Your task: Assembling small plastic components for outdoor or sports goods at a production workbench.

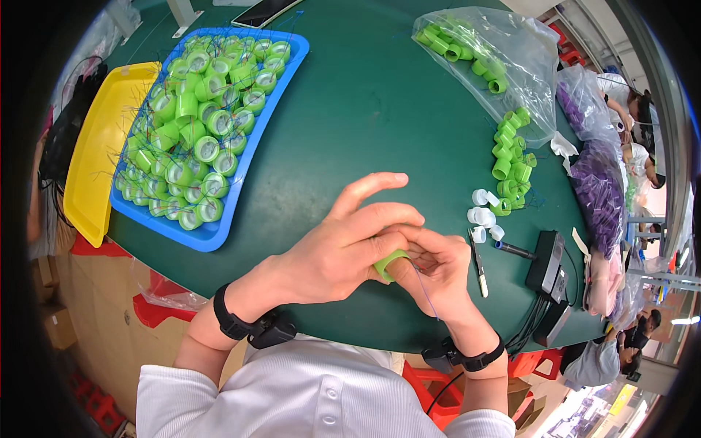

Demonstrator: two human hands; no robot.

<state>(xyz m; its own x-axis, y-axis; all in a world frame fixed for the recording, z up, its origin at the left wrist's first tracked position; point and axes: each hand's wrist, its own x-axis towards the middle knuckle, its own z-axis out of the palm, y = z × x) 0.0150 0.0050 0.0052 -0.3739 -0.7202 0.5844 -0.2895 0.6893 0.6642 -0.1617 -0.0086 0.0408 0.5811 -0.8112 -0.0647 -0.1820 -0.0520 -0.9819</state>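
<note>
Over the near part of the green table, both my hands meet around a short green plastic cap [382, 267]. My left hand [321, 252] pinches it between thumb and bent fingers, its index finger stretched out. My right hand [442, 270] closes on it from the other side, with the thumb at its open end. A thin dark wire [426, 293] trails down from it across my right palm. The inside of the cap is largely hidden by my fingers. Right of my hands lie several white round inserts [482, 216] and a row of green caps [504, 164].
To the left, a blue tray [232, 212] is heaped with wired green caps, beside a yellow tray [91, 182]. A clear bag [504, 44] of caps lies far right. A thin pen-like tool [480, 270], a black device [546, 259] with cables and purple bundles [599, 190] line the right side.
</note>
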